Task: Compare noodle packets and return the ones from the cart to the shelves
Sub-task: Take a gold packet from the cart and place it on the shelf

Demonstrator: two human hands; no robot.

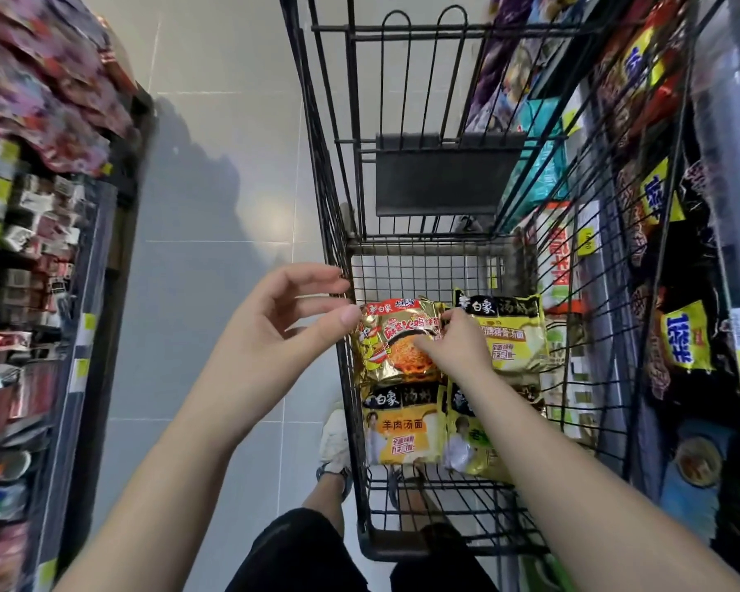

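Several noodle packets lie flat in the black wire cart (351, 378). A gold and red packet (396, 339) sits at the far left, a yellow and black packet (515, 331) at the far right, and two more yellow ones (402, 425) (475, 446) lie nearer me. My right hand (453, 343) is down inside the cart, fingers pressed on the gold packet's right edge where it meets the yellow one. My left hand (287, 326) hovers open just outside the cart's left wall, fingers spread, holding nothing.
Shelves with packaged goods (39, 271) line the left side. Shelves full of noodle packets (676, 331) stand close against the cart's right side. A grey tiled aisle (214, 207) runs ahead on the left. My legs and shoes (334, 437) are below the cart.
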